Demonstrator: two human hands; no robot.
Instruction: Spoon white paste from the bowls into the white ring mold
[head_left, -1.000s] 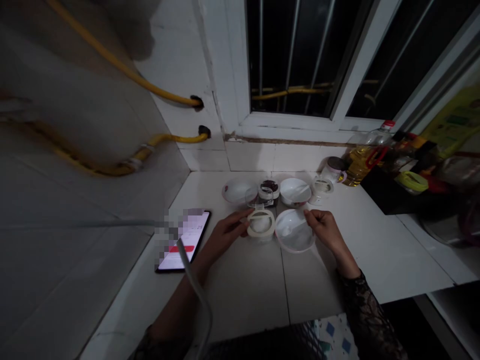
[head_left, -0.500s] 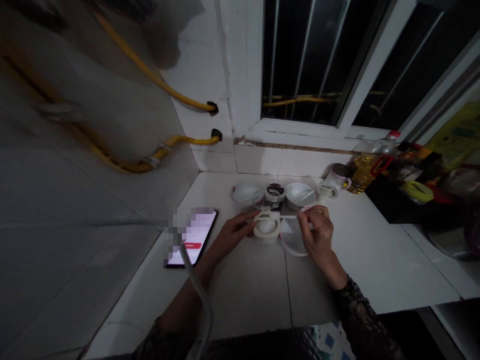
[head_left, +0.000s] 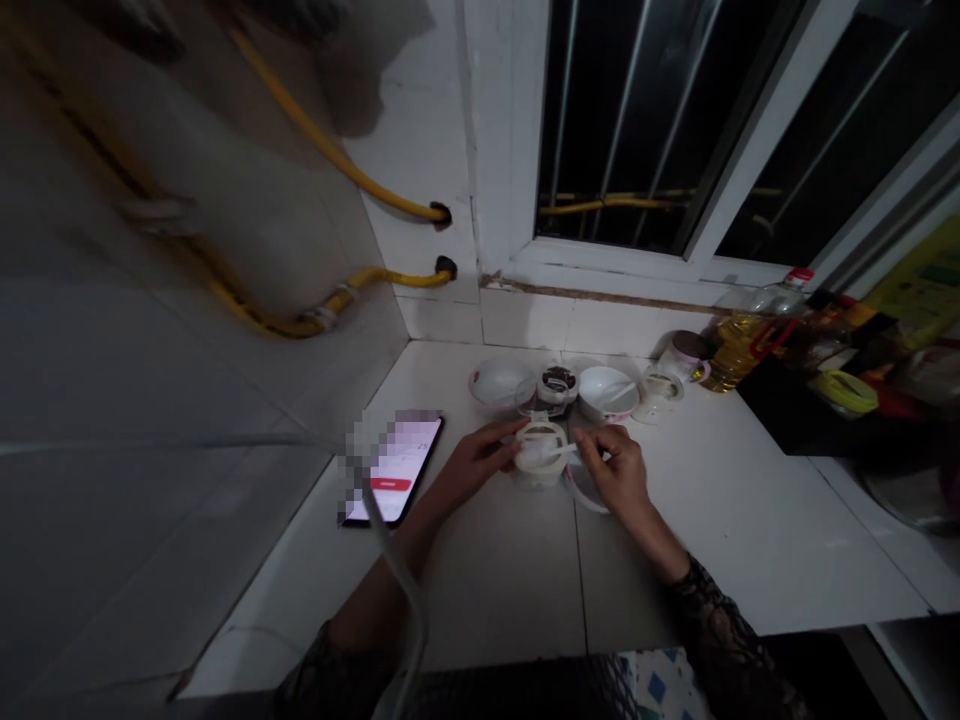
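Observation:
My left hand (head_left: 487, 455) grips the left side of a small clear jar (head_left: 541, 474) with a pale rim and a flipped-up lid; white contents show in its mouth. Between the fingertips of my right hand (head_left: 616, 462) is the handle of a small white spoon (head_left: 561, 450), its head at the jar's mouth. Partly behind my right hand stands a bowl (head_left: 581, 490) with a pink rim. Just behind the jar is another open jar (head_left: 559, 382) with dark contents. A white bowl (head_left: 609, 392) with a spoon in it stands to the right of that.
Another white bowl (head_left: 499, 385) stands at the back left. A lidded jar (head_left: 661, 385), a mug (head_left: 684, 358) and an oil bottle (head_left: 731, 350) line the back right. A lit phone (head_left: 409, 450) lies left of my forearm, with a grey cable (head_left: 394, 560) in front.
My right hand has moved left, bringing the spoon from the jar's right edge over its mouth. My left hand keeps its hold on the jar. The whole view has shifted slightly.

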